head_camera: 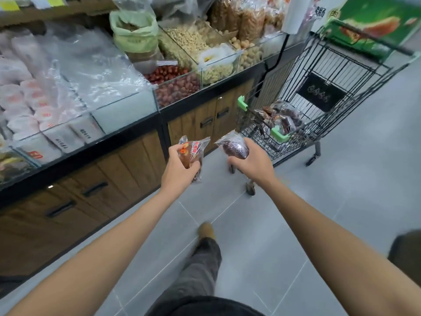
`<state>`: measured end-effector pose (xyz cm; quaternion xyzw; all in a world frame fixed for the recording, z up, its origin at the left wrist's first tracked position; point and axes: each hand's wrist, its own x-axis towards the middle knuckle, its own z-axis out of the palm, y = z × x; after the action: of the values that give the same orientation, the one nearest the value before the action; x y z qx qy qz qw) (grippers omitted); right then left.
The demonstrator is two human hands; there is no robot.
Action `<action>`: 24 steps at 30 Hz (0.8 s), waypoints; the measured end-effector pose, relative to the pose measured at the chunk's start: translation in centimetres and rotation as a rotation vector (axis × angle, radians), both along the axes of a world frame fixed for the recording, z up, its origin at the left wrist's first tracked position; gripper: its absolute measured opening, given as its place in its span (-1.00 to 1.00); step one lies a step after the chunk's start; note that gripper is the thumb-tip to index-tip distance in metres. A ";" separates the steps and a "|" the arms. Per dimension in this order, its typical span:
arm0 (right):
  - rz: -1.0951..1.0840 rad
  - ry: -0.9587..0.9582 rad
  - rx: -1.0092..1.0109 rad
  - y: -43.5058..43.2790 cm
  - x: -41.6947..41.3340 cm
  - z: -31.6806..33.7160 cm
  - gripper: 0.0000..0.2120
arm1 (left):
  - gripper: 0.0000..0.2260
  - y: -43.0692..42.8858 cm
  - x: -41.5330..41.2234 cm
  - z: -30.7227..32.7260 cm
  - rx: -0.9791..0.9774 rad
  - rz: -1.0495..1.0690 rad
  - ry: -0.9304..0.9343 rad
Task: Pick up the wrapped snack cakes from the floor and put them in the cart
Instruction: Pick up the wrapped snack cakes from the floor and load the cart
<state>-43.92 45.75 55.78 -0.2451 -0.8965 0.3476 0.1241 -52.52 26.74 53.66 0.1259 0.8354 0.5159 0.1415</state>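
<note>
Left hand (180,172): fingers and thumb curled round the lower end of the left cake, held up well above the floor.
Left cake (193,151): brown and oblong, in a crinkly clear wrapper with a flared, sealed top. Red label with white characters and orange print beside it, too blurred to read.
Right hand (250,165): palm down, fingers wrapped over the right cake, near the cart's closest corner.
Right cake (234,148): dark reddish-brown and rounded, in glossy clear film drawn to a point at the far end. No legible print.
Cart (303,65): black wire mesh, with 2 soft green plastic corner guards (279,134) on the near rim. Parked just beside the counter.
Cakes in cart (282,117): several dark, clear-wrapped pieces heaped at the near end of the basket.
Placard (321,92): black rectangle on the mesh, pale marks unreadable.
Green box (369,26): glossy carton at the cart's far end, printed with orange-red food. Cannot tell whether on the cart or behind it.
Counter (127,103): clear glass bins on a black edge, holding wrinkled plastic sheeting, white packs with red print, red dried fruit and pale nuts.
Cabinets (205,119): wood-grain doors with black bar handles.
Floor (341,190): smooth grey tiles with thin pale grout lines.
</note>
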 end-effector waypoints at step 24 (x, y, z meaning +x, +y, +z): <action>-0.387 -0.153 -0.025 38.3 -12.3 -1.6 -0.56 | -0.56 42.8 -19.1 -1.3 -0.042 -0.437 -0.130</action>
<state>-56.19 84.06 54.22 -0.4398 -0.8351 0.3090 0.1170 -71.59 69.56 52.35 0.2674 0.7881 0.4624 0.3060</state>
